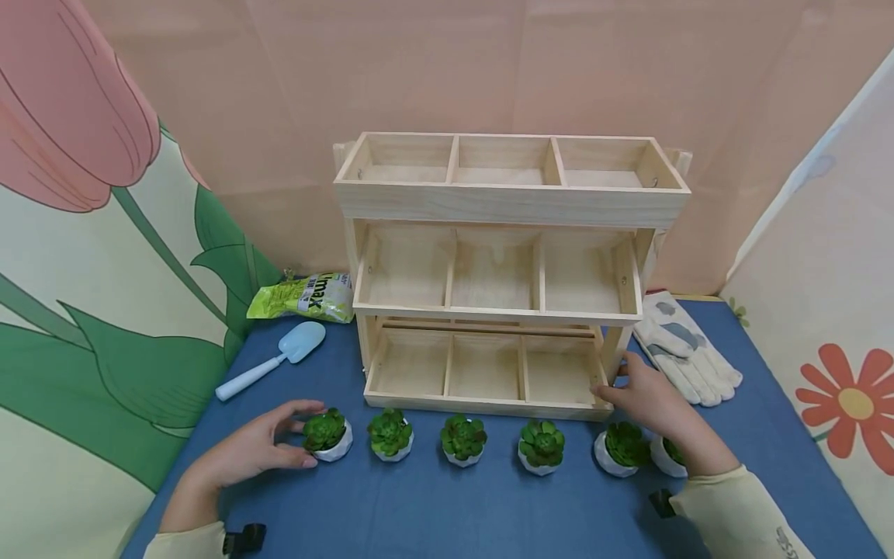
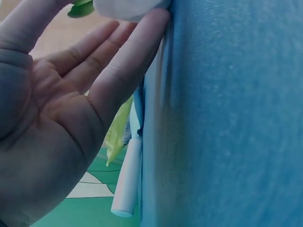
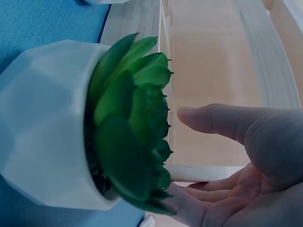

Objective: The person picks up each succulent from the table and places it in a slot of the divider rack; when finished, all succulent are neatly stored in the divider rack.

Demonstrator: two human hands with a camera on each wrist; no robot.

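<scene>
At the front left, my left hand point(image 1: 261, 442) reaches around the leftmost potted succulent point(image 1: 327, 433), thumb and fingers spread. In the left wrist view, a fingertip touches its white pot point(image 2: 128, 7) near the cloth. My right hand point(image 1: 646, 392) is at the right end of the lowest tray of a three-tier wooden planter shelf point(image 1: 513, 203). Its thumb extends over the right compartment point(image 3: 213, 71), while the other fingers are outside the end wall. Whether they press the wood is unclear. A potted succulent point(image 3: 130, 123) stands close below that hand.
More succulents point(image 1: 463, 439) in white pots line the blue cloth point(image 1: 419, 512); one pot point(image 1: 667, 456) is partly behind the right forearm. A light-blue trowel point(image 1: 303, 341) and a green bag point(image 1: 300, 299) lie left of the shelf. Gloves point(image 1: 687, 349) lie to its right.
</scene>
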